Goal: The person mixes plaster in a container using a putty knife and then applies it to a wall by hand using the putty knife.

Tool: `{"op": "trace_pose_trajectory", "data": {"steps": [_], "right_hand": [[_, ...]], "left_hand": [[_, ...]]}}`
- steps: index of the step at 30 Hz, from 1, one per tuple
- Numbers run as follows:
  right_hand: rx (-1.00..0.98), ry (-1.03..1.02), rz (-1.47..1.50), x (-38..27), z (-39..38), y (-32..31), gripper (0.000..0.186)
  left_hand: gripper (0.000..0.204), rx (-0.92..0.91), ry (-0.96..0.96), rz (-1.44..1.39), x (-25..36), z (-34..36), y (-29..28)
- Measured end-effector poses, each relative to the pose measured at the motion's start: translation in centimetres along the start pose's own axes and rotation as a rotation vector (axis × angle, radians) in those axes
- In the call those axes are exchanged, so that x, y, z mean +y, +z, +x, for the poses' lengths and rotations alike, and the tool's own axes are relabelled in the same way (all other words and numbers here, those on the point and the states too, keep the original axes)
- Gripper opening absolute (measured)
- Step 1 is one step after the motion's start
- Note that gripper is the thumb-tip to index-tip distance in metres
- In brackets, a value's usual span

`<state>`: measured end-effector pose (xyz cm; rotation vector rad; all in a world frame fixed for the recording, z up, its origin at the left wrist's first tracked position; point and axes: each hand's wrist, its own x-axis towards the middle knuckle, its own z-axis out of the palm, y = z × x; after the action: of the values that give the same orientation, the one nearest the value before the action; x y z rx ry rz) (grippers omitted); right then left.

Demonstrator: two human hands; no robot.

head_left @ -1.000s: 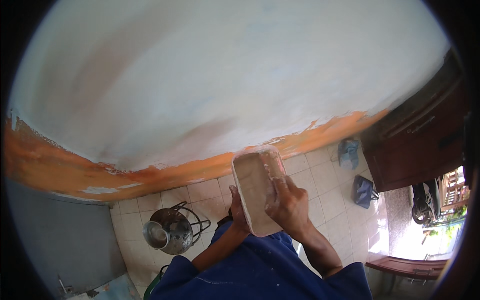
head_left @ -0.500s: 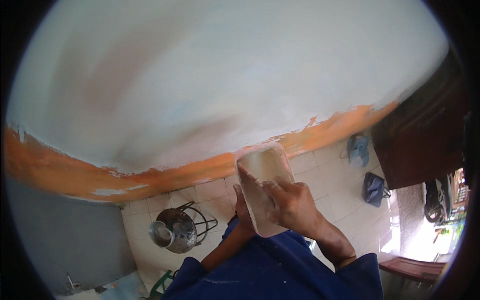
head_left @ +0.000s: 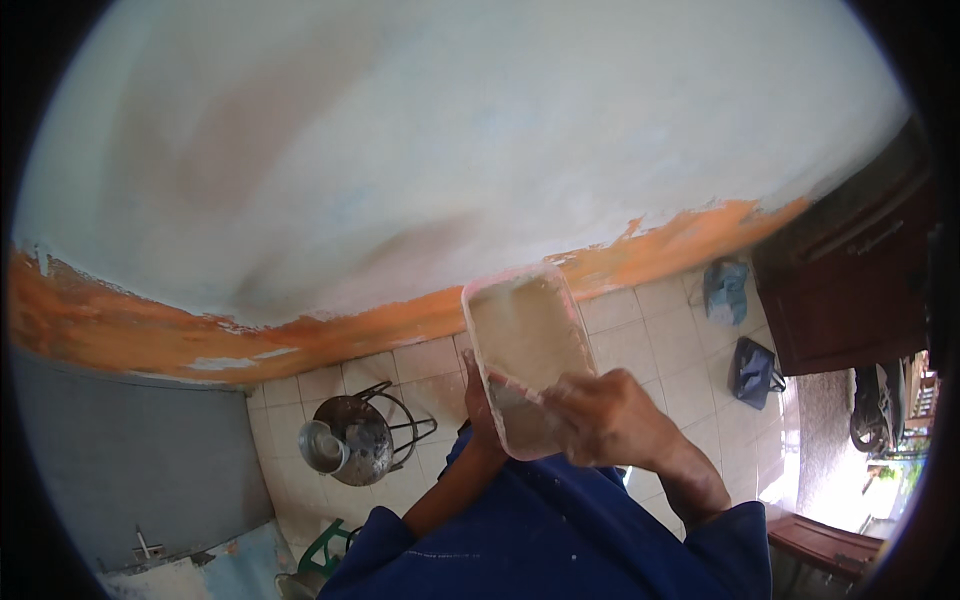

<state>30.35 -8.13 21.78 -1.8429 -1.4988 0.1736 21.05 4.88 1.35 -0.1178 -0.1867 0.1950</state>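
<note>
My left hand (head_left: 480, 408) is closed round the left side of a rectangular, pale pink plastic tub (head_left: 470, 318), keeping it tilted in front of my body. Smooth beige paste (head_left: 530, 325) covers the inside of the tub. Over its near right corner, my right hand (head_left: 605, 415) grips a flat scraper (head_left: 515, 385) with a reddish edge, which dips into the tub. My fingers cover most of the scraper. Beyond the tub rises a wall (head_left: 560, 140), coated whitish above, with a rough-edged orange band (head_left: 690, 235) along its foot.
A round stool (head_left: 370, 460) with a metal pot (head_left: 325, 447) on it stands at the left on the tiled floor (head_left: 690, 340). A light-blue bag (head_left: 725, 290) and a dark bag (head_left: 755, 372) lie at the right, near a brown door (head_left: 850, 270). Behind on the left is a green chair (head_left: 325, 550).
My right hand has drawn the scraper back toward me through the tub, uncovering more of the paste. The tub has shifted slightly up in view; my left hand still supports it.
</note>
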Motion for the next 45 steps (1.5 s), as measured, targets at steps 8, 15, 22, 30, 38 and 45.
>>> {"op": "trace_pose_trajectory", "data": {"steps": [8,15,22,30,38,45], "right_hand": [[0.459,0.495,0.132,-2.3,1.3,0.0,0.01],[0.568,0.445,0.159,-4.0,1.8,2.3,0.012],[0.501,0.378,0.129,-3.9,1.8,4.8,0.006],[0.417,0.357,-0.125,-1.9,0.3,2.0,0.019],[0.389,0.207,-0.138,-2.2,0.0,4.6,0.019],[0.569,0.367,0.015,-2.9,0.8,1.9,0.011]], "left_hand": [[0.075,0.144,0.016,0.179,-1.6,2.5,6.4],[0.068,0.249,0.095,0.288,-1.7,1.5,6.0],[0.068,0.282,0.153,0.392,-1.5,1.3,6.3],[0.069,0.355,0.074,0.361,-2.0,1.3,8.1],[0.068,0.383,0.084,0.337,-1.9,1.7,7.6],[0.067,0.355,0.074,0.336,-1.8,1.8,7.2]]}}
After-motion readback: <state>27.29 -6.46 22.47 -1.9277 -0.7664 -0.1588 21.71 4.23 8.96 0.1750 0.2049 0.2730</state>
